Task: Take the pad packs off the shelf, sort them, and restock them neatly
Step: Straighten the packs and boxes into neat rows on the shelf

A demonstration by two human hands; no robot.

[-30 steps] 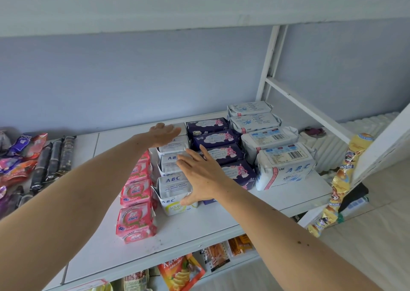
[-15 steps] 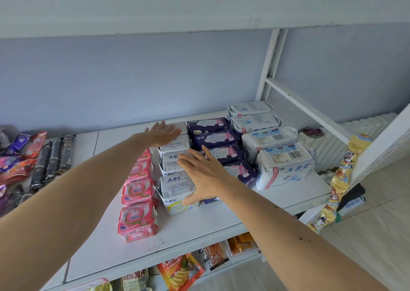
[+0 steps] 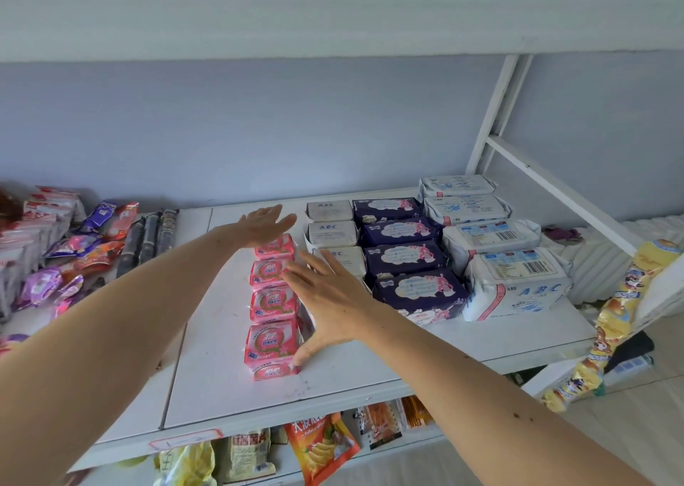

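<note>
Pad packs are back on the white shelf (image 3: 229,382) in four sorted columns: pink packs (image 3: 273,302) at about 9 o'clock of the group, small white ABC packs (image 3: 331,232) next, navy packs (image 3: 405,256) centre, big white ABC packs (image 3: 507,259) at 3 o'clock. Left hand (image 3: 264,224) is flat, fingers straight, hovering at or just touching the far end of the pink column, 12 o'clock of it; contact unclear. Right hand (image 3: 329,300) is spread flat over the near small white packs, thumb down against the front pink pack's right side; gripping nothing. Looks like squaring-up, near the end of restocking. Handling guess: packs are light, soft, squashy, in slick film wrap, so they slide easily and skew if pushed at one corner. Push on broad side faces with a flat palm, bracket the column from both ends. To lift, pinch across the short sides, not the loose film seams.
</note>
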